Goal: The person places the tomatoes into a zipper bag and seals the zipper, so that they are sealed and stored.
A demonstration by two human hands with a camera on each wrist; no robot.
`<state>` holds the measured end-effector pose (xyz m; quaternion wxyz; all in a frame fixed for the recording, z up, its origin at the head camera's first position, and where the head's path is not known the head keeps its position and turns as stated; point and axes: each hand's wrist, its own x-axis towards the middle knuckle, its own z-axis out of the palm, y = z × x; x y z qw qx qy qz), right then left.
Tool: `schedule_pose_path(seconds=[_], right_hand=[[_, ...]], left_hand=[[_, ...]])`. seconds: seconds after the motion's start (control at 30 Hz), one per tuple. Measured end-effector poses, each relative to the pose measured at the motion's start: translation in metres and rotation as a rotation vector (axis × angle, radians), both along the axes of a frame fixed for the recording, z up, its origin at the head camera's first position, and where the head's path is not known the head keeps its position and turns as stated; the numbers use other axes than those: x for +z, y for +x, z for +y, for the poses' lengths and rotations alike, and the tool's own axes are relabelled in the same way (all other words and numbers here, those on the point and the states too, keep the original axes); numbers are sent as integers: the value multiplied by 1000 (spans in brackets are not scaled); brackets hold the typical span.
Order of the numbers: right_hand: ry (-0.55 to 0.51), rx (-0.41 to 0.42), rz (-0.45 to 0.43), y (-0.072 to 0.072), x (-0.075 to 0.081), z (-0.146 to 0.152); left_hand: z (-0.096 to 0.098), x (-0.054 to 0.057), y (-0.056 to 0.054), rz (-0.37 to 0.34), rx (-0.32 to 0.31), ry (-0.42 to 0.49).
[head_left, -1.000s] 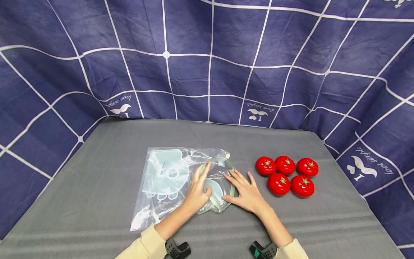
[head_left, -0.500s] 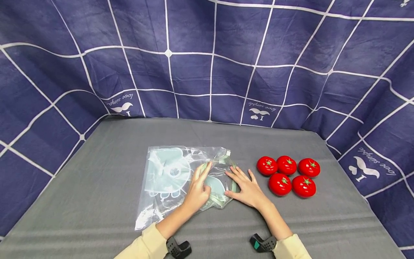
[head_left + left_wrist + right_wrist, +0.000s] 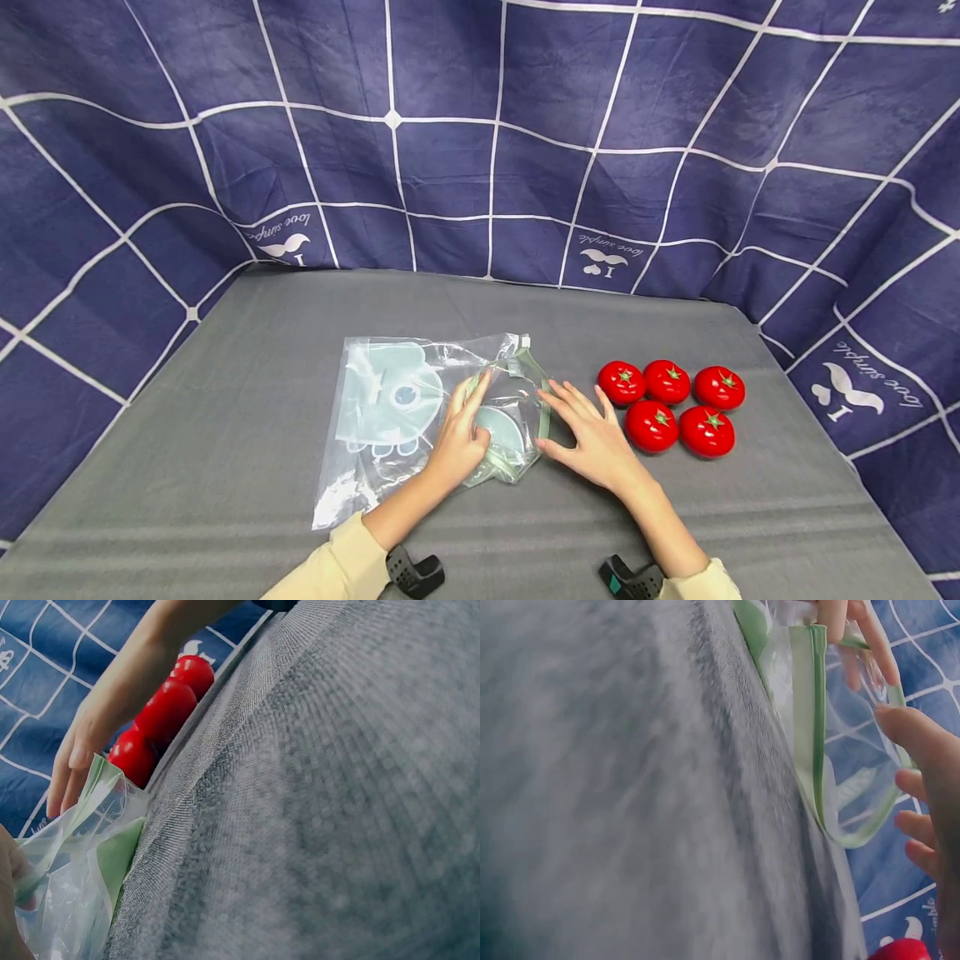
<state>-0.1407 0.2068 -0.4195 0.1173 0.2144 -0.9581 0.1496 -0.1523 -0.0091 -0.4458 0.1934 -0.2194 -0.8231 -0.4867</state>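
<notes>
A clear plastic zip bag [image 3: 405, 398] with a pale blue print lies flat on the grey cloth. Its green-edged mouth gapes toward the right, and a white slider [image 3: 525, 341] sits at the far corner. My left hand [image 3: 454, 442] pinches the bag's rim between thumb and fingers; the right wrist view shows those fingers on the green strip [image 3: 819, 727]. Just right of the mouth is my right hand [image 3: 592, 435], fingers spread and holding nothing. Beyond that hand stand several red tomatoes [image 3: 707, 432] with green stem tops, in two rows.
Grey cloth [image 3: 285, 325] covers the table. A dark blue curtain [image 3: 450, 167] with white grid lines rises behind and at both sides. Black cameras are strapped at both wrists, the left wrist camera [image 3: 415, 575] near the table's front.
My right hand has drawn away from the bag's mouth toward the tomatoes. The mouth's far corner has spread out, while my left hand has stayed nearly in place.
</notes>
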Motion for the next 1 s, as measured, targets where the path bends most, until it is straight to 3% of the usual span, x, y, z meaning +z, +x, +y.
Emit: schedule_pose_path(seconds=[0.67, 1.0], right_hand=[[-120, -252, 217, 30, 8, 67], [-209, -438, 214, 50, 4, 113]], left_hand=[[0, -1, 0, -20, 13, 1], [0, -1, 1, -42, 13, 23]])
